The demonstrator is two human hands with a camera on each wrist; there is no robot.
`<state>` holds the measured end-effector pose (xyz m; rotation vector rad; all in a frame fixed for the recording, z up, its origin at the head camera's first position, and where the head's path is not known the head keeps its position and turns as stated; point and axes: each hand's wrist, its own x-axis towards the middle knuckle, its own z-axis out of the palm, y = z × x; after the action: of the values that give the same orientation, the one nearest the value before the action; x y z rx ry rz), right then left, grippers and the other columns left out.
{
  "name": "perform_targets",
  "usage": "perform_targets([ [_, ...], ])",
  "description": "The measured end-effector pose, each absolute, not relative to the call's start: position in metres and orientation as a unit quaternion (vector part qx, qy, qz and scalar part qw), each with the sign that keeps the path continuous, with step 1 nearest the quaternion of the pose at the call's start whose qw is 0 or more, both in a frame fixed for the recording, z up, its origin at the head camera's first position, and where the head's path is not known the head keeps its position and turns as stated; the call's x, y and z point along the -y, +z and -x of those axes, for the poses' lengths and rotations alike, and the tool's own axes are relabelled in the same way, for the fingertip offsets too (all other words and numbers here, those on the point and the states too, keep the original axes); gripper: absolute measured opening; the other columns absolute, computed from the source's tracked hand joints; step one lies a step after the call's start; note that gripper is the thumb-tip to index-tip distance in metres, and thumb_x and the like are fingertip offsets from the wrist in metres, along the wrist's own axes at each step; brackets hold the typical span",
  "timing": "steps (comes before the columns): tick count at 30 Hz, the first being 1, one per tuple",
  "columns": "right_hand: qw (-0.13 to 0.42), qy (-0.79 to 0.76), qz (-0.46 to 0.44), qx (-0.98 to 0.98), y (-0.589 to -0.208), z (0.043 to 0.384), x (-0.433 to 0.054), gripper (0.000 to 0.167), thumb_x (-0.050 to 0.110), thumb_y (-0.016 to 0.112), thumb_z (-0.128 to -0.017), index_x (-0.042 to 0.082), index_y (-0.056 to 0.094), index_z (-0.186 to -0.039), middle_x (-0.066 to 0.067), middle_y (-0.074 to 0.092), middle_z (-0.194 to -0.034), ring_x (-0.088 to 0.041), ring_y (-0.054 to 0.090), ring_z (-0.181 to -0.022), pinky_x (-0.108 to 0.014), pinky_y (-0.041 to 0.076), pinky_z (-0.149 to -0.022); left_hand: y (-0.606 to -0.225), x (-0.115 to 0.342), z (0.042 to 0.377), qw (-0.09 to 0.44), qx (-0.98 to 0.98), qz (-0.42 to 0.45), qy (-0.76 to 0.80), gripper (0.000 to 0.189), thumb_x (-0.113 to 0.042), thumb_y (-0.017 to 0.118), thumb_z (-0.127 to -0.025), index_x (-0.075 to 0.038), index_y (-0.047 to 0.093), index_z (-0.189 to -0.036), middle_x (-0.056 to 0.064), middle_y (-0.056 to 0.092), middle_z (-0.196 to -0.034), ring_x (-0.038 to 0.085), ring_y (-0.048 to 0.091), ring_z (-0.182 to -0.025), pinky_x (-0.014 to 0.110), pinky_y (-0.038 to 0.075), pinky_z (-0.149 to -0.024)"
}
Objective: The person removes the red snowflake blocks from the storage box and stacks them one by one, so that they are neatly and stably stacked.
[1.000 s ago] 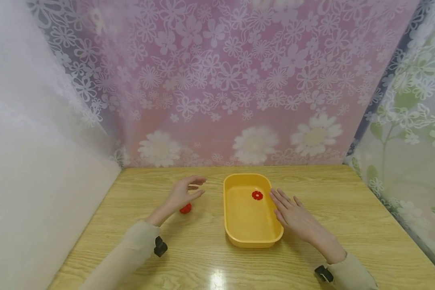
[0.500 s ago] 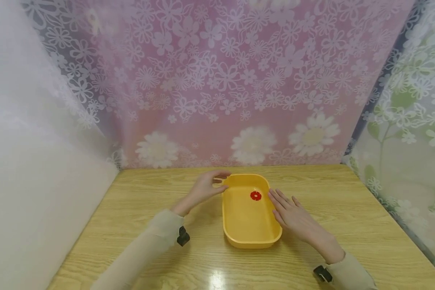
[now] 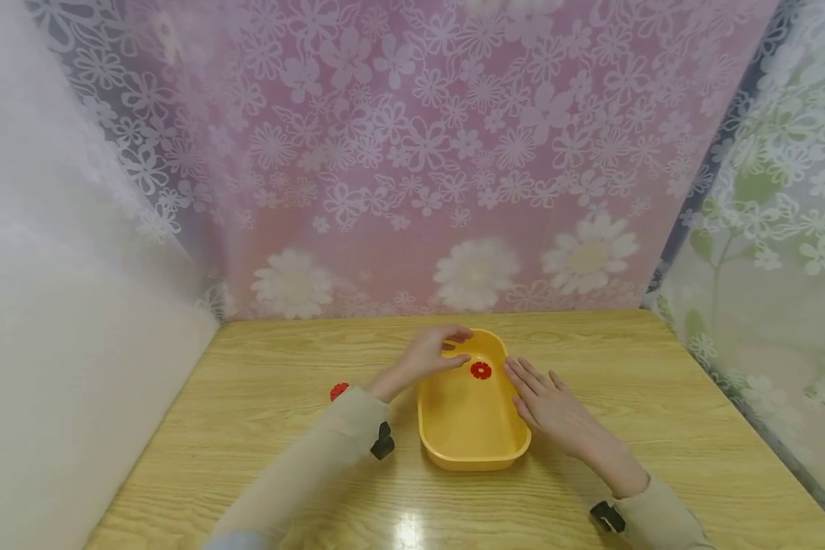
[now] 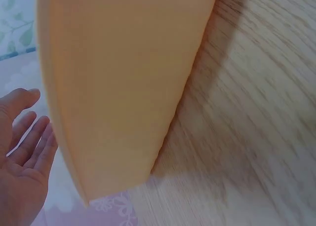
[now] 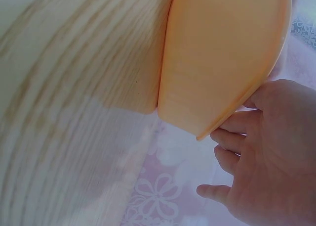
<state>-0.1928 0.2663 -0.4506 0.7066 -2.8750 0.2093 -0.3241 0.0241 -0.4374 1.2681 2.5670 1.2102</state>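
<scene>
In the head view, a yellow plastic tub stands on the wooden table. A red notched disc with a pale centre lies inside, toward its far end. My left hand hovers over the tub's far left part, thumb and fingers apart with nothing between them. In the left wrist view this hand appears beyond the tub's side wall. My right hand rests its straight fingers on the tub's right rim. The right wrist view shows the hand's fingers touching that rim.
Another red piece with notched edges lies on the table left of the tub, partly hidden by the left sleeve. A flowered pink curtain hangs behind the table's far edge. Pale sheets flank both sides.
My left hand has moved rightward from near the red piece on the table to over the tub. The right hand has stayed at the rim.
</scene>
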Motion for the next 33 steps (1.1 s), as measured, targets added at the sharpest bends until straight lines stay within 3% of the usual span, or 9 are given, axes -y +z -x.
perform_targets([
  [7,0.097,0.073,-0.240,0.963,-0.451,0.192,-0.265,0.055,0.023,0.050,-0.107,0.000,0.038,-0.155,-0.016,0.034,-0.162,-0.037,0.034,-0.148,-0.067,0.030,-0.114,-0.451,-0.045,0.325,0.040,-0.858,-0.410,0.308,0.045,-0.017,0.072,-0.095,-0.003,0.061,-0.137,0.011,0.064,-0.136,0.026,0.062,-0.123,0.030,0.051,-0.103],
  [13,0.118,0.082,-0.250,0.958,-0.455,0.193,-0.267,0.055,0.022,0.052,-0.106,-0.002,0.040,-0.153,-0.018,0.037,-0.159,-0.039,0.036,-0.145,-0.068,0.032,-0.112,-0.460,-0.058,0.328,0.060,-0.869,-0.416,0.261,0.044,-0.016,0.071,-0.096,-0.005,0.061,-0.137,0.008,0.065,-0.136,0.023,0.062,-0.124,0.029,0.050,-0.105],
  [22,0.088,0.064,-0.239,0.965,-0.451,0.193,-0.266,0.055,0.025,0.049,-0.107,0.000,0.038,-0.155,-0.015,0.034,-0.162,-0.036,0.034,-0.148,-0.066,0.031,-0.114,-0.469,-0.065,0.330,0.083,-0.877,-0.425,0.206,0.044,-0.018,0.072,-0.096,-0.007,0.062,-0.137,0.006,0.068,-0.128,0.015,0.065,-0.113,0.020,0.050,-0.098],
  [26,0.091,0.060,-0.242,0.964,-0.451,0.192,-0.265,0.055,0.025,0.050,-0.107,0.000,0.038,-0.155,-0.015,0.034,-0.162,-0.037,0.035,-0.147,-0.066,0.031,-0.114,-0.471,-0.066,0.333,0.085,-0.877,-0.428,0.202,0.044,-0.017,0.072,-0.096,-0.006,0.062,-0.137,0.007,0.068,-0.129,0.017,0.064,-0.114,0.021,0.049,-0.101],
  [33,0.091,0.072,-0.239,0.964,-0.449,0.191,-0.265,0.055,0.023,0.049,-0.107,0.000,0.037,-0.155,-0.016,0.034,-0.162,-0.036,0.032,-0.148,-0.067,0.029,-0.114,-0.473,-0.063,0.335,0.094,-0.867,-0.433,0.228,0.039,-0.013,0.079,-0.089,-0.007,0.069,-0.127,0.005,0.072,-0.121,0.014,0.067,-0.106,0.018,0.052,-0.093],
])
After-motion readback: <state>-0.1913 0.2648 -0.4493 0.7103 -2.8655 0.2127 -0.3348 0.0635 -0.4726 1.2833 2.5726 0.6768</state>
